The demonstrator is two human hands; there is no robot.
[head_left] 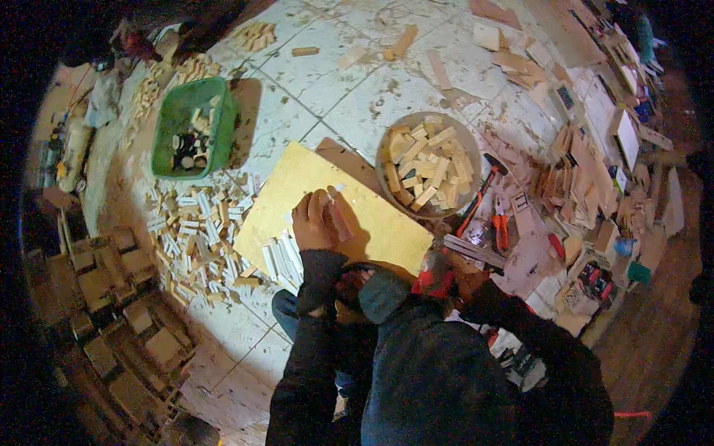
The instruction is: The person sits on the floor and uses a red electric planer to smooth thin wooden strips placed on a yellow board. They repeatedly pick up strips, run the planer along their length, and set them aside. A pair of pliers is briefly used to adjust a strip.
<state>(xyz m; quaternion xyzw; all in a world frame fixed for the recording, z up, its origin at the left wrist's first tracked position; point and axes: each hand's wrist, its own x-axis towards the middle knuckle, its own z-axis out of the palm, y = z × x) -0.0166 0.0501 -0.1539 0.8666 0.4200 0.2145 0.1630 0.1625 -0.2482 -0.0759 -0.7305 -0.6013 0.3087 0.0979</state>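
Note:
On a yellow board [286,175] in front of me, my left hand [315,223] is closed with its fingers bent against a small reddish-brown wooden block [341,214]. A small white piece [339,188] shows at the block's far end. White-faced wooden strips [282,260] lie side by side at the board's near left edge. Beyond the board's near right corner, my right hand [467,276] is closed round a dark and red tool [434,282]. Its kind is partly hidden by the hand and shadow. Long grey bars [476,253] lie right beside that hand.
A round tub [381,167] of wood blocks stands past the board. Beside it lie a hammer [483,189] and orange-handled pliers [501,227]. Left are a green bin [165,141] and a heap of small blocks [201,234]. Wood scraps [576,178] pile up at right.

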